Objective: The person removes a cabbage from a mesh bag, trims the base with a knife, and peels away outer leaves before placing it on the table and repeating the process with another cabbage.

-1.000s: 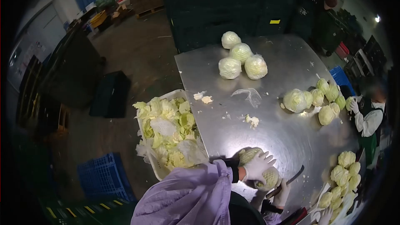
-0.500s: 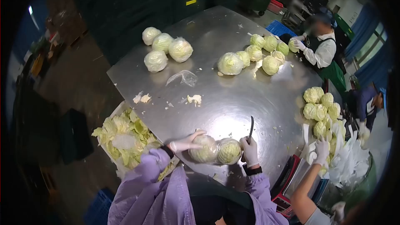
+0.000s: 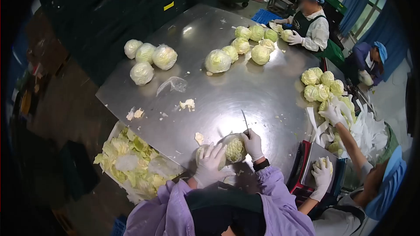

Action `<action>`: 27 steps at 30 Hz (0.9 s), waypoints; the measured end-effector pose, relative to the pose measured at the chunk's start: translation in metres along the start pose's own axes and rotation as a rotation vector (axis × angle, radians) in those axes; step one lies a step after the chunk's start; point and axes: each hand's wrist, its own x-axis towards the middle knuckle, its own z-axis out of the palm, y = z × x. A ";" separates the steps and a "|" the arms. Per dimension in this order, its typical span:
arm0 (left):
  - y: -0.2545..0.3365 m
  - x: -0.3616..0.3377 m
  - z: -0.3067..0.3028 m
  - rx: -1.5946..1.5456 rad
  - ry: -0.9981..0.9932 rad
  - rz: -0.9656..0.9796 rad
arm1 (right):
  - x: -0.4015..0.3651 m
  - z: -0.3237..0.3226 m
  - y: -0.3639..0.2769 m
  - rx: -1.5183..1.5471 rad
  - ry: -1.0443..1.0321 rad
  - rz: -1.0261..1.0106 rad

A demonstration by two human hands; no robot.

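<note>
My gloved left hand [image 3: 211, 166] lies with spread fingers over a pale cabbage [image 3: 201, 152], gripping it against the metal table; the hand covers most of it. Right beside it sits a second cabbage [image 3: 235, 148], in clear wrap. My gloved right hand [image 3: 253, 145] is closed round the handle of a knife [image 3: 245, 120], its thin curved blade pointing up and away from me. That hand is at the right side of the wrapped cabbage. A pale cut piece of cabbage [image 3: 199, 138] lies just beyond my left hand.
Wrapped cabbages [image 3: 153, 57] stand at the far left, more cabbages [image 3: 245, 46] at the back. A crate of leaves [image 3: 118, 129] is below the left edge. At right, a co-worker's hand [image 3: 323, 172] holds a cabbage on a scale [image 3: 308, 157]. Two other people stand beyond.
My left hand has moved from the cabbage's left side to over its top. A cut piece now lies beyond it. The knife blade has tilted left. The view has shifted right.
</note>
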 end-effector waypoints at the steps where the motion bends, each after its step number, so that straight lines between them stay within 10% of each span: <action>1: -0.006 0.001 0.009 0.172 -0.053 0.008 | -0.002 -0.004 0.002 0.000 0.011 -0.001; 4: -0.022 0.015 0.011 0.367 -0.058 0.007 | -0.008 -0.009 0.018 -0.216 0.103 -0.072; 11: -0.090 0.046 -0.024 -0.414 -0.133 0.015 | 0.003 -0.007 0.048 -0.094 0.069 0.039; 13: -0.104 0.041 -0.028 -0.945 -0.107 -0.278 | 0.009 0.004 0.052 -0.088 0.070 0.009; 16: -0.148 0.006 -0.018 -0.925 -0.062 -0.712 | 0.023 0.008 0.060 -0.056 0.082 -0.036; 22: -0.112 -0.003 -0.002 -0.614 0.338 -0.651 | 0.038 0.006 0.086 -0.186 0.030 -0.014; 23: -0.060 0.021 -0.017 -0.128 0.375 -0.467 | 0.033 0.010 0.088 -0.274 0.032 -0.014; 27: 0.015 0.085 0.002 0.190 0.132 0.108 | 0.011 0.014 0.087 -0.284 0.094 -0.035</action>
